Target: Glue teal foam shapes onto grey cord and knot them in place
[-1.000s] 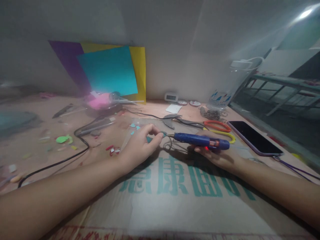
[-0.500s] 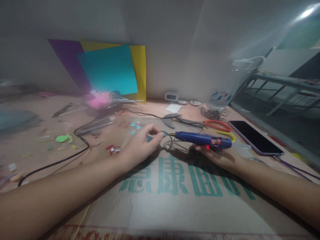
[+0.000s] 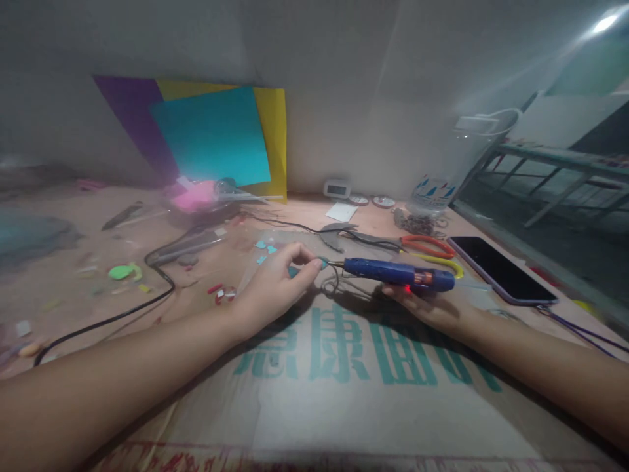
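My left hand (image 3: 289, 285) is closed in a pinch on a small teal piece (image 3: 323, 263); more teal (image 3: 293, 272) shows beneath its fingers. My right hand (image 3: 422, 305) holds, from below, a blue soldering-iron-like tool (image 3: 381, 270) with a thin metal tip, a coppery section and a glowing red light. That tip points left and meets the teal piece at my left fingertips. A thin looped wire (image 3: 330, 287) hangs just under it. Small light-blue cutouts (image 3: 265, 246) lie beyond my left hand. Scissors with red and yellow handles (image 3: 427, 246) lie behind my right hand.
A phone (image 3: 501, 270) lies at right near the table edge, with a clear plastic cup (image 3: 435, 187) behind it. A black cord (image 3: 113, 319) crosses the left side among scraps. Coloured sheets (image 3: 216, 134) lean on the wall. Printed cardboard (image 3: 344, 419) lies under my arms.
My right hand and the blue tool have shifted very slightly to the right. My left hand keeps its pinch in nearly the same place.
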Available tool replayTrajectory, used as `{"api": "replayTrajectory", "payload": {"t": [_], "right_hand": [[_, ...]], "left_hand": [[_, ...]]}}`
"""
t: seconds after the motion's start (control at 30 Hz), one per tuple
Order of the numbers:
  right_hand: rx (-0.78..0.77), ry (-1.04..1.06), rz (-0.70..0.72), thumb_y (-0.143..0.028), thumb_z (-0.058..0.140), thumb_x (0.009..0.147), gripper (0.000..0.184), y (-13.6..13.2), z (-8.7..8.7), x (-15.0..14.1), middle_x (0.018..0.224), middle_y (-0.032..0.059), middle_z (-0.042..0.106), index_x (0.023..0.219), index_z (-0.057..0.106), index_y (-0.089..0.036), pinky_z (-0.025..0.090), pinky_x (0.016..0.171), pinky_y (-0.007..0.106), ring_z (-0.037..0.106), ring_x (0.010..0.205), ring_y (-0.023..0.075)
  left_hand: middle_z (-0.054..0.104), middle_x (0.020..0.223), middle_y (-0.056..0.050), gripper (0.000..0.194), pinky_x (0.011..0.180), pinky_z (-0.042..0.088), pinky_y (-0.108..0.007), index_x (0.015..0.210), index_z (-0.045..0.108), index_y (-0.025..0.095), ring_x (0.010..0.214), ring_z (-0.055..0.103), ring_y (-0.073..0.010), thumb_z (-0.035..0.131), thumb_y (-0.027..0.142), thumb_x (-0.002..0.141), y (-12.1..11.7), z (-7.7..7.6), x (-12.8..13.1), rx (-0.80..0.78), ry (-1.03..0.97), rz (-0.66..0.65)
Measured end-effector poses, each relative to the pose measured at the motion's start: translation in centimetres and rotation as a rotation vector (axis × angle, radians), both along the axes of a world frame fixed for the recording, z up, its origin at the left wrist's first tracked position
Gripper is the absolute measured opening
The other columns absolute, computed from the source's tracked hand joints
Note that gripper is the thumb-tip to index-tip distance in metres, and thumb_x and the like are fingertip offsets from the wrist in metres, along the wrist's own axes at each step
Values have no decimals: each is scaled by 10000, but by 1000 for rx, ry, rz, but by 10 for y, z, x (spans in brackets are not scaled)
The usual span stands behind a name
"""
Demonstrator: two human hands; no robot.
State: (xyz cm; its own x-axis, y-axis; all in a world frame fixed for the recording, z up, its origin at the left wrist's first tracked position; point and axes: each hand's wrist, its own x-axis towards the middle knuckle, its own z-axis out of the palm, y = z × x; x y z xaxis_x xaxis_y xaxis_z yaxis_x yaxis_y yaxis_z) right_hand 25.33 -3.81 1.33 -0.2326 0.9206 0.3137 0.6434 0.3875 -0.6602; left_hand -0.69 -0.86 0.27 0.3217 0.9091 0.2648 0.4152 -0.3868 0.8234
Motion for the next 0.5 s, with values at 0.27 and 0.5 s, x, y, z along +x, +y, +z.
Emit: {"api": "replayTrajectory", "payload": {"t": [0.27, 0.5], "right_hand": [[53, -10, 49, -461, 663, 820, 236, 0, -1, 1, 705, 38, 617, 768, 566, -253, 554, 600, 377, 643, 708, 244], [53, -44, 41, -478, 636, 831, 257, 0, -2, 2, 716, 42, 632, 745, 562, -247, 543, 600, 375, 621, 660, 220]], "left_hand": [[671, 845, -16, 235, 756, 420, -324, 804, 556, 201, 864, 606, -205, 526, 414, 898, 1, 0, 0, 8, -3, 1], [662, 857, -16, 231, 758, 411, -325, 814, 558, 197, 857, 594, -199, 524, 409, 901, 1, -1, 0, 15, 4, -1]]}}
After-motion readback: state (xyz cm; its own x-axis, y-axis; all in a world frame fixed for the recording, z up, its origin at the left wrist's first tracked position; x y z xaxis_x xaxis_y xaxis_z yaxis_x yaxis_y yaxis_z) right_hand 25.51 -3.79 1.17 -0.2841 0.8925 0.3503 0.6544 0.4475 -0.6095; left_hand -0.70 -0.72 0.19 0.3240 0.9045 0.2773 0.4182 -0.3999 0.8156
